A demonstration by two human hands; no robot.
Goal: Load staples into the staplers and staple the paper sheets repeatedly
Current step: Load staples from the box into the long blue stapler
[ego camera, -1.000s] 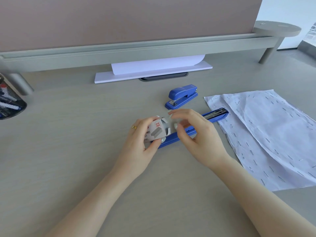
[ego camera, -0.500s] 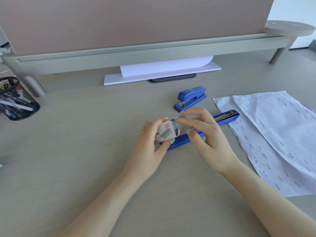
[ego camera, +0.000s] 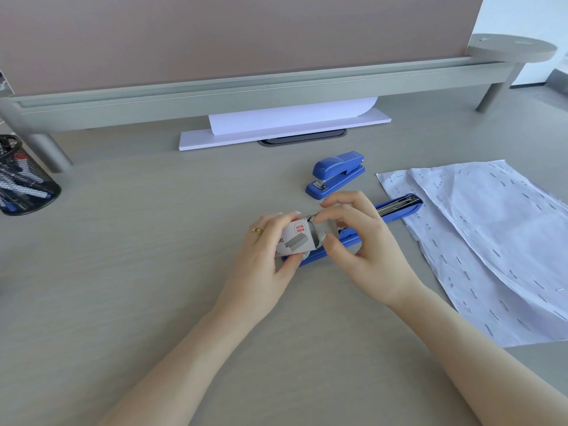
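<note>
My left hand (ego camera: 264, 256) grips a small white staple box (ego camera: 293, 239) above the middle of the desk. My right hand (ego camera: 362, 244) pinches at the box's open end with thumb and fingertips; what it pinches is too small to tell. Under both hands lies a blue stapler (ego camera: 396, 207) swung fully open, its metal staple channel showing at the right end. A second blue stapler (ego camera: 336, 173) stands closed just behind. Two overlapping white paper sheets (ego camera: 491, 241), dotted with several staples, lie to the right.
A black mesh pen holder (ego camera: 21, 176) stands at the far left. A white board with a curled sheet (ego camera: 282, 124) lies under the grey raised shelf (ego camera: 246, 96) along the back. A partition wall rises behind it.
The view has shifted, so everything sits further right in frame. My right fingers have closed in on the box's open end. The box stays in my left hand.
</note>
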